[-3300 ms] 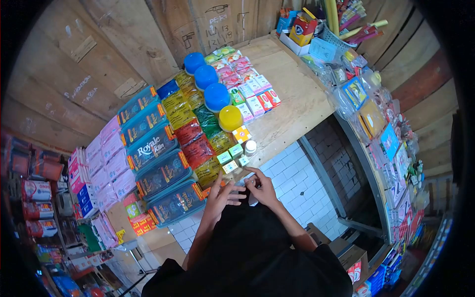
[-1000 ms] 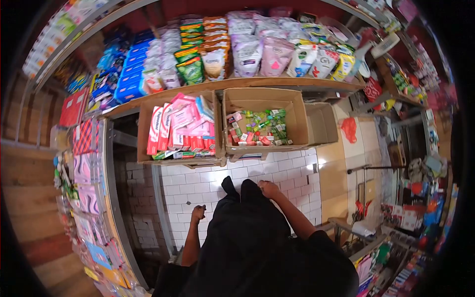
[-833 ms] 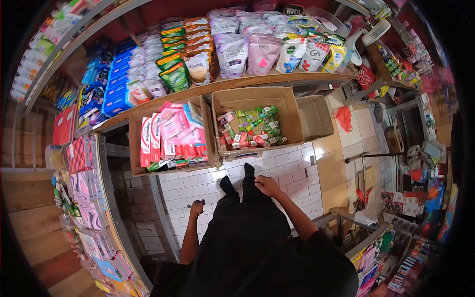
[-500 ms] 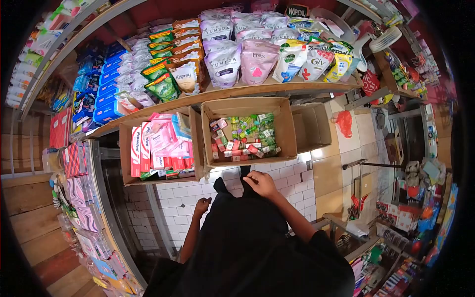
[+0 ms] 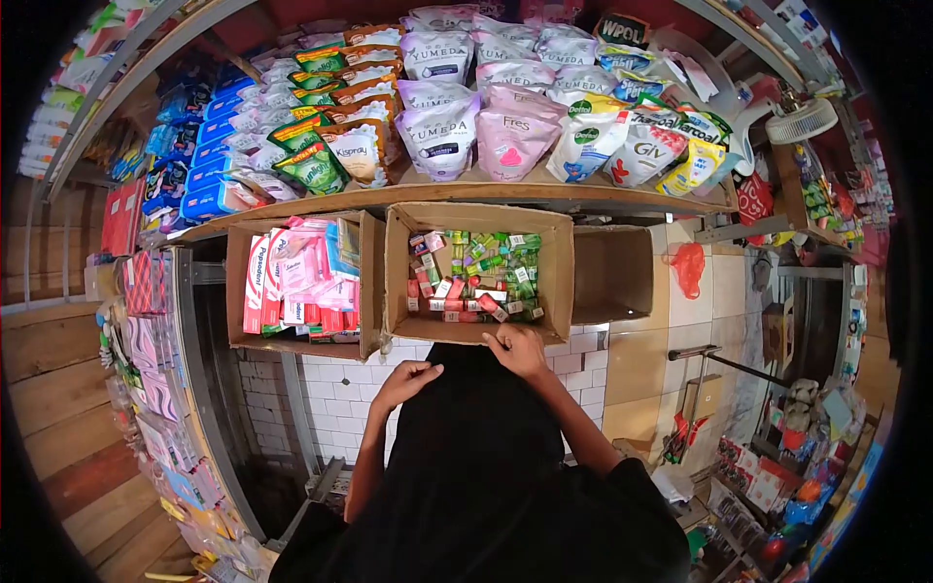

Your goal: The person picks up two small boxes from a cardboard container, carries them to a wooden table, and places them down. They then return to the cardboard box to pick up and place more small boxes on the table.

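The right hand (image 5: 517,348) rests at the near rim of the open cardboard box (image 5: 562,277), fingers bent and close together; whether it pinches anything cannot be told. The left hand (image 5: 408,377) lies just to its left, fingers loosely curled against the dark garment (image 5: 476,457); any contents are hidden. Just beyond the right hand, inside the box, lie the small packets (image 5: 471,282), green, red and white. Left of that hand stands a box of toothpaste cartons (image 5: 292,282); to its right, an empty box (image 5: 612,277). Further out, a shelf (image 5: 466,194) carries pouches (image 5: 442,126). Half a second ago the right hand was short of the rim; it now meets it, so the packets are within reach. Three seconds ago both hands worked at a wooden bench.
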Action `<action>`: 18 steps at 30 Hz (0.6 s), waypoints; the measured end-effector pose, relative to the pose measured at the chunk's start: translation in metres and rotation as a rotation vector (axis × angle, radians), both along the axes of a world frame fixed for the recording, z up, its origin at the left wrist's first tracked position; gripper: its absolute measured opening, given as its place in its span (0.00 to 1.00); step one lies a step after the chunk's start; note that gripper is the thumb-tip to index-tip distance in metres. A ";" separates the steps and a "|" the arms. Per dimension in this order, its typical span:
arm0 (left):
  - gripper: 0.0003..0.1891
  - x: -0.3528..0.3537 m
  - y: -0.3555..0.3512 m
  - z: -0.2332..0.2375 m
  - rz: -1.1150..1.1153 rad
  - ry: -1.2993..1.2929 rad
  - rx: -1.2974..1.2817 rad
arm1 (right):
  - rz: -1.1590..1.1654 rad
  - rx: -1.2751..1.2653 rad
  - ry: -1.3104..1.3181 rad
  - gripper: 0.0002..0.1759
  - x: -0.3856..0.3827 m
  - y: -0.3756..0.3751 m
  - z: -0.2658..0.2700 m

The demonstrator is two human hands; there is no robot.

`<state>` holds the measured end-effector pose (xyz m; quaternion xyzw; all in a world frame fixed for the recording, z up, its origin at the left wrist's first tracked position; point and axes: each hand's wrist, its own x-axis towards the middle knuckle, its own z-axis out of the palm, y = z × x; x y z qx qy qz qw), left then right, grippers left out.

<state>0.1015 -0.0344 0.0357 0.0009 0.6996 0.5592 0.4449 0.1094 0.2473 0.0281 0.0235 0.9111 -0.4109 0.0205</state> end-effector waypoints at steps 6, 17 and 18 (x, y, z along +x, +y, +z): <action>0.25 -0.057 0.027 0.026 0.157 0.085 0.124 | 0.019 0.059 -0.188 0.22 -0.013 -0.004 -0.008; 0.08 -0.148 0.033 -0.018 0.091 1.113 -0.545 | 0.192 -0.027 -0.434 0.18 -0.084 -0.022 -0.067; 0.09 -0.152 0.032 -0.025 0.053 1.144 -0.598 | 0.233 -0.001 -0.451 0.18 -0.093 -0.024 -0.079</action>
